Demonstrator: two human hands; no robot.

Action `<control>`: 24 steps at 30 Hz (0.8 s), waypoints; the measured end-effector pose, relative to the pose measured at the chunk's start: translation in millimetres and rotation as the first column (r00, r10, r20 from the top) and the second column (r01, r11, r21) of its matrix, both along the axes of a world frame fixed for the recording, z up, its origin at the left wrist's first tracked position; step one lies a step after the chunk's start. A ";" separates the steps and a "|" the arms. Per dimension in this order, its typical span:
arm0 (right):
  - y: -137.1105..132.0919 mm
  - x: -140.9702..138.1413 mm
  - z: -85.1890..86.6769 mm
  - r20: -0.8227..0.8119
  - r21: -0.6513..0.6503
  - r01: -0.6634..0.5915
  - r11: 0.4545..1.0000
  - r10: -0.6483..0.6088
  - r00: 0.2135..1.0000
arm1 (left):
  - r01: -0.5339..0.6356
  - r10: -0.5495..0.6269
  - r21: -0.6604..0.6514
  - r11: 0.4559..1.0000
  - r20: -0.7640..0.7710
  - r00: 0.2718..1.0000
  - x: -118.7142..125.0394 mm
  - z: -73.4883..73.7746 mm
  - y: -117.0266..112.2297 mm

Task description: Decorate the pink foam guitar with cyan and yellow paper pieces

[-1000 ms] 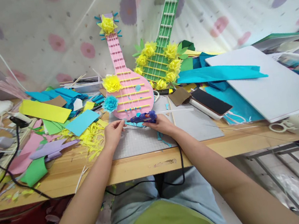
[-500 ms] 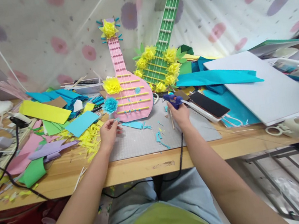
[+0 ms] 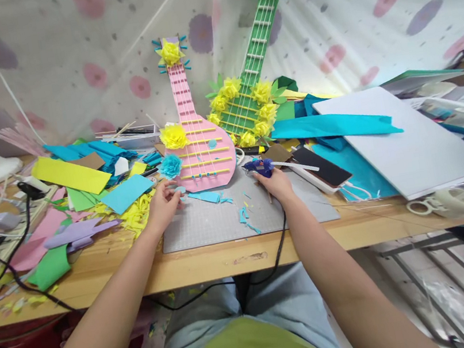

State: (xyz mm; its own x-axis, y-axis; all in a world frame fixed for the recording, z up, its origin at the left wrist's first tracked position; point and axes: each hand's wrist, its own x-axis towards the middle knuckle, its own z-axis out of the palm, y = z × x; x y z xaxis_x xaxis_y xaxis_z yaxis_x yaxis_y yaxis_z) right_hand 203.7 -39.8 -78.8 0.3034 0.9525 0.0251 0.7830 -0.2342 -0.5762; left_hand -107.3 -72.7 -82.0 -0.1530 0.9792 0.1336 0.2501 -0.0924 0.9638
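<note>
Pinches a small pale-blue paper scrap [image 3: 180, 190] between thumb and forefinger of the left hand [image 3: 163, 204], just below the lower left corner of the pink cardboard guitar [image 3: 202, 146]. Grips a blue plastic hot-glue gun [image 3: 259, 167] in the right hand [image 3: 276, 183], fingers curled tight around its handle, nozzle aimed at the guitar's lower right edge, just beside it. Holds both above the grey cutting mat [image 3: 217, 222] lying under the guitar's base

No legible text — no labels, numbers.
</note>
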 end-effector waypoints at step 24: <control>-10.7 -122.1 62.4 -0.033 0.011 -0.720 0.694 0.719 0.694 | 0.335 -0.262 -0.222 0.916 -0.962 0.078 25.6 77.9 6.3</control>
State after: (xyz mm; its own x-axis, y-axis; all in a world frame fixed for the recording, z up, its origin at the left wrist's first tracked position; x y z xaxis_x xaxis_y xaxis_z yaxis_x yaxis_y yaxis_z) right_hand 81.6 -50.6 -16.5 -0.4741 0.8801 0.0257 0.6940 0.3914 -0.6043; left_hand -81.7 -66.4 -4.1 0.4412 0.8960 -0.0493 0.8937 -0.4437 -0.0665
